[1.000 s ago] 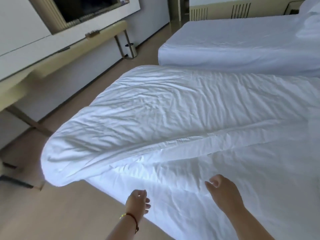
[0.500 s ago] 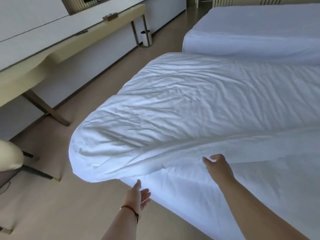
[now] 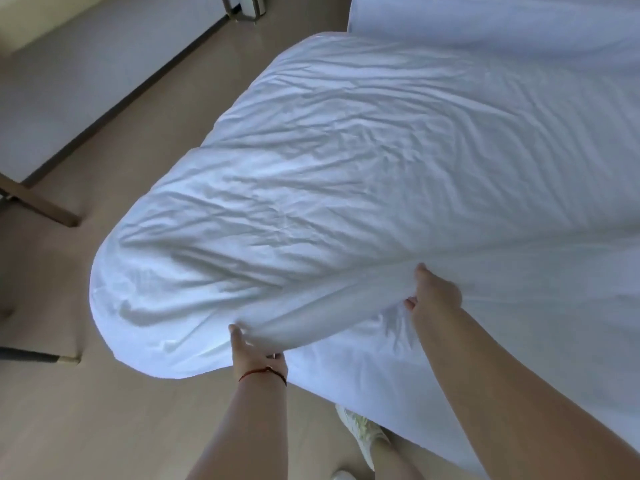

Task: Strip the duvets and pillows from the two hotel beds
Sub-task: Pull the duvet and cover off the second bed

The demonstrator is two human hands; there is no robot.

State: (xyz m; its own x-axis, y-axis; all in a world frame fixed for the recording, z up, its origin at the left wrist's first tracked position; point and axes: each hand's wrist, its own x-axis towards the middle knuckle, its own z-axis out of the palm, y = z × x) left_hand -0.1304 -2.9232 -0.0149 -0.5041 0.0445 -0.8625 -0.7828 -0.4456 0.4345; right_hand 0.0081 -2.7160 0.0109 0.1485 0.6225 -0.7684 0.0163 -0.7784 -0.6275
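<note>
At bed edge: left hand (image 3: 254,353), right hand (image 3: 434,294) both gripping duvet (image 3: 329,188) hem.

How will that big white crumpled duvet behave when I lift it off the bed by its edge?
The white crumpled duvet is probably floppy: it is creased all over and bunches where the left hand and right hand hold it. It looks puffy, so likely light for its bulk. Its rounded end overhangs the beige floor and may drag.

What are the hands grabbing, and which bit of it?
Both hands grip the white duvet along its near folded edge: the left hand near the rounded corner, the right hand farther along, bunching the fabric.
</note>
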